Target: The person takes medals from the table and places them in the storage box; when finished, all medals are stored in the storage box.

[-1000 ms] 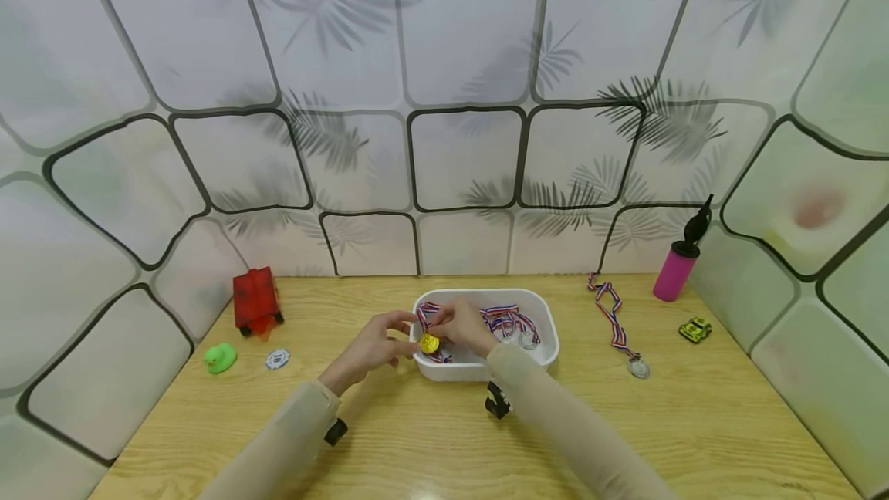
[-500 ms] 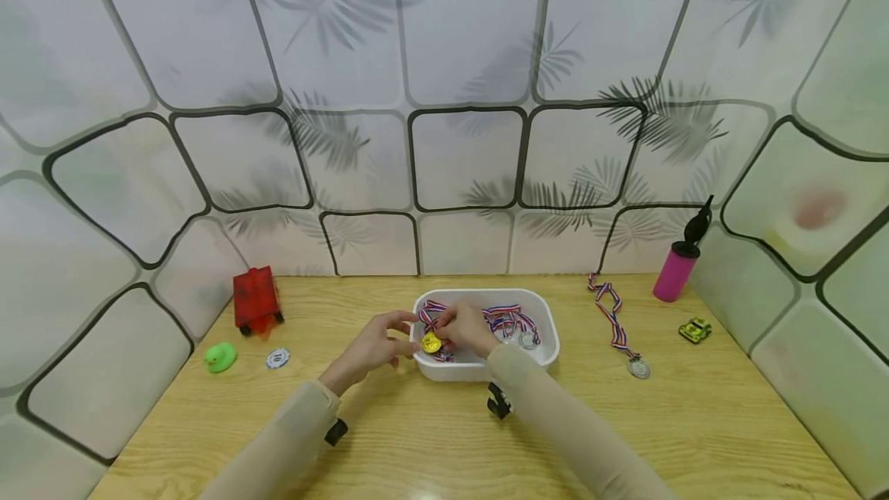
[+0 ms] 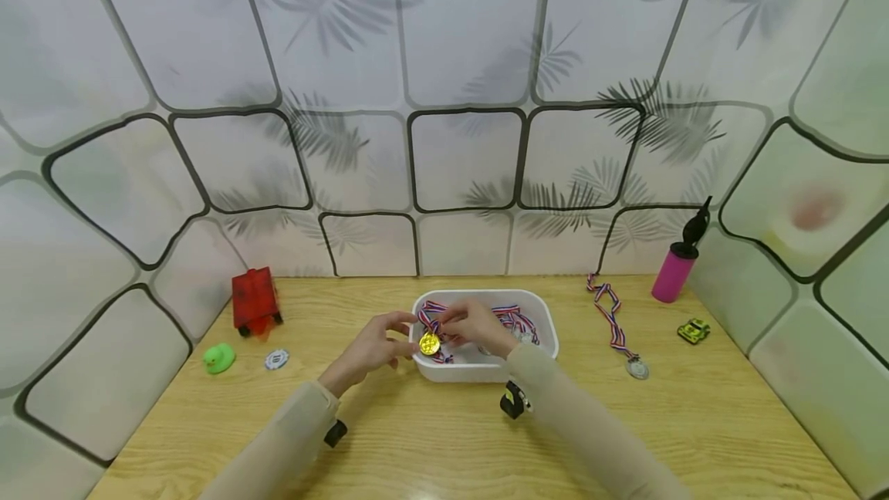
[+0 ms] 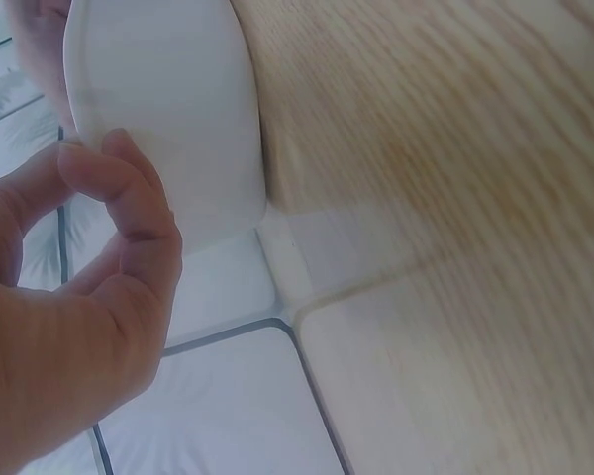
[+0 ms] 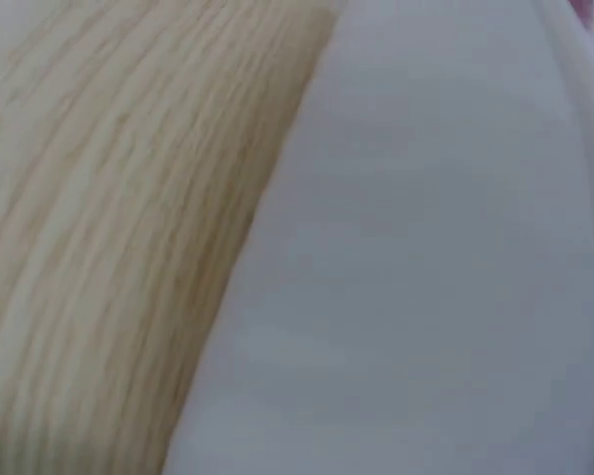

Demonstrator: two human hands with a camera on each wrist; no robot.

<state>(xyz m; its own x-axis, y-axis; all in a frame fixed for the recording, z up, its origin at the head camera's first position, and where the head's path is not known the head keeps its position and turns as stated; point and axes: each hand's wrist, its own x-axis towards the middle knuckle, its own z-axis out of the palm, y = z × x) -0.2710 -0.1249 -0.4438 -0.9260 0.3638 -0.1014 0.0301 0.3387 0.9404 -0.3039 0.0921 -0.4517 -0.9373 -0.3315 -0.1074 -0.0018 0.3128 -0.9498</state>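
Observation:
A white plastic tub (image 3: 464,373) stands mid-table. At its left rim my left hand (image 3: 370,344) holds on with bent fingers; in the left wrist view, fingertips (image 4: 91,170) curl right at the rim. Inside at the left lies a gold medal (image 3: 429,343) on a striped ribbon (image 3: 427,319). My right hand (image 3: 479,326) is over the tub, its fingertips just right of that medal, fingers loosely bent. More striped ribbons (image 3: 517,319) lie in the tub's right part, partly hidden by this hand. The right wrist view shows only the tub's wall (image 5: 406,247) and wood.
A silver medal (image 3: 637,368) with its ribbon lies right of the tub. Farther right are a pink pump (image 3: 672,276) and a small yellow car (image 3: 694,330). On the left are a red cart-like toy (image 3: 255,299), a green duck (image 3: 219,359) and a poker chip (image 3: 276,359).
My right hand has let go of the gold medal and drawn back a little to the right. The medal rests in the tub's left part. My left hand has stayed at the rim.

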